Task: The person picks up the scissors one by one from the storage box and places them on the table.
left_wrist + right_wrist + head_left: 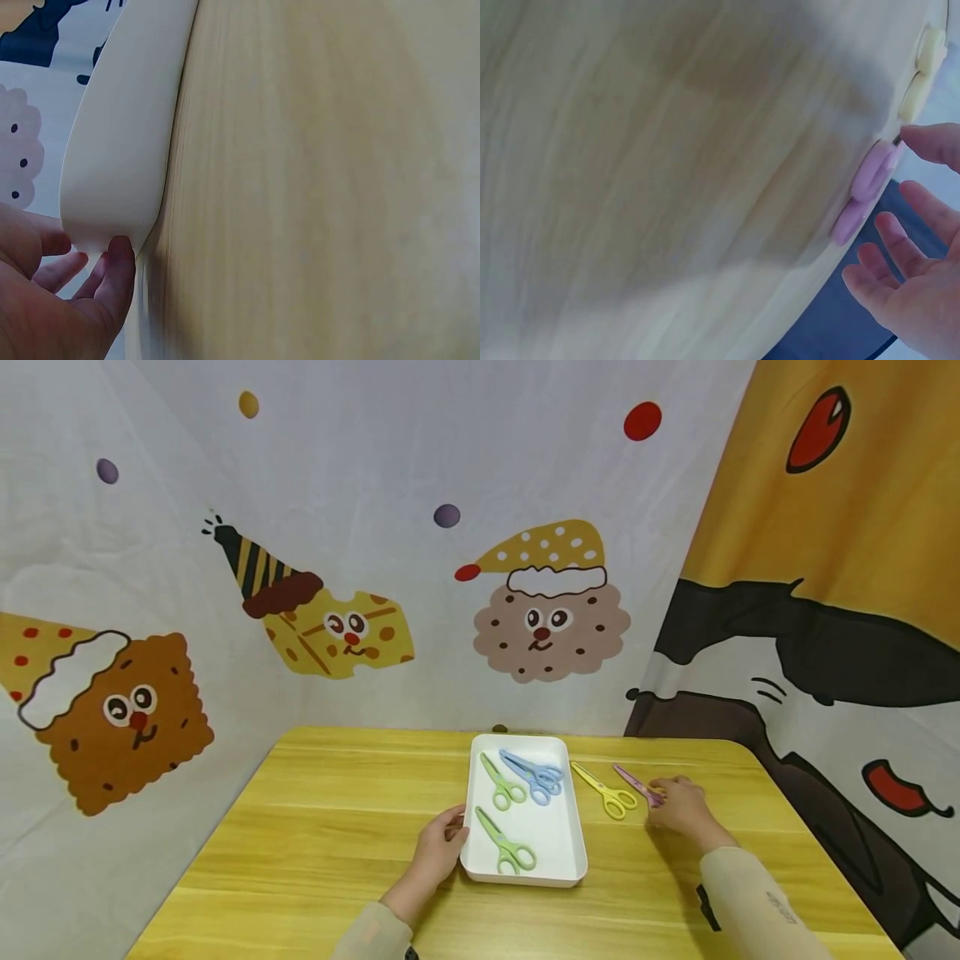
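Note:
My left hand (437,850) holds the left wall of a white tray (555,843); in the left wrist view its thumb and fingers (120,274) lie on either side of the tray's end (120,165). Inside the tray are two green scissors (504,842) and overlapping blue scissors (534,771). On the table to its right lie yellow scissors (606,791) and, farther right, pink-purple scissors (633,779). My right hand (681,806) is at the pink-purple handles (871,172), its fingers spread and loosely bent in the right wrist view, not closed round them.
The wooden table (337,827) extends to both sides of the tray. Behind it hangs a pale curtain (375,460) printed with cartoon biscuits and cheese, with a yellow and dark printed part (862,543) at the right. Yellow handles (922,75) lie above the pink-purple ones in the right wrist view.

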`<state>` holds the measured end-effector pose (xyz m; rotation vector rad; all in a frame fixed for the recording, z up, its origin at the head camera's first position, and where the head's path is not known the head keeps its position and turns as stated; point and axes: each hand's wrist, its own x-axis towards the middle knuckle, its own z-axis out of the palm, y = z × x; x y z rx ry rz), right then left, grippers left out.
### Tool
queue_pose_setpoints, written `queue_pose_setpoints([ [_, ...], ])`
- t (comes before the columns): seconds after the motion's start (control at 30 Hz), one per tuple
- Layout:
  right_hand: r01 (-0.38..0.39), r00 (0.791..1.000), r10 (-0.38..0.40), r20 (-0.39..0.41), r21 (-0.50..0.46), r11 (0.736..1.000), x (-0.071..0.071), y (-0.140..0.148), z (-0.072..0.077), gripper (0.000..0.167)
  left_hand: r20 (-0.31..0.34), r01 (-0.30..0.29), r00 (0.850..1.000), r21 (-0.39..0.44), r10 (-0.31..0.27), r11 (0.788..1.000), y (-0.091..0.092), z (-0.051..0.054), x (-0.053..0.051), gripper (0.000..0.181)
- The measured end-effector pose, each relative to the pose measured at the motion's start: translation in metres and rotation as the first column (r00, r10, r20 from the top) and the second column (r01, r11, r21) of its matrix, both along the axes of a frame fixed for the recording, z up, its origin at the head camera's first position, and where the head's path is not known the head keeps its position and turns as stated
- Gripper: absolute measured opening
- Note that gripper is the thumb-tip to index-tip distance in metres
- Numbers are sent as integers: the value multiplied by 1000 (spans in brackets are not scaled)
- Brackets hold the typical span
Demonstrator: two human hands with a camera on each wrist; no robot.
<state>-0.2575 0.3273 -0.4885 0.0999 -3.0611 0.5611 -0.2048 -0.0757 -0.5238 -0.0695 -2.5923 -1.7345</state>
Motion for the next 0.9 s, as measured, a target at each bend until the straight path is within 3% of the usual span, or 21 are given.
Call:
queue_pose_setpoints([
  [0.27, -36, 996, 38, -77, 28, 999, 1, -17, 0, 53, 8, -11, 1000, 0, 11, 1000, 0, 0, -3, 38],
  [0.6, -104, 993, 104, -52, 2, 995, 9, -39, 2, 62, -7, -9, 1000, 0, 9, 1000, 0, 2, -1, 37],
  [0.9, -128, 987, 131, -89, 37, 991, 16, -55, 2, 73, 13, -10, 1000, 4, 10, 1000, 0, 1, 0, 38],
])
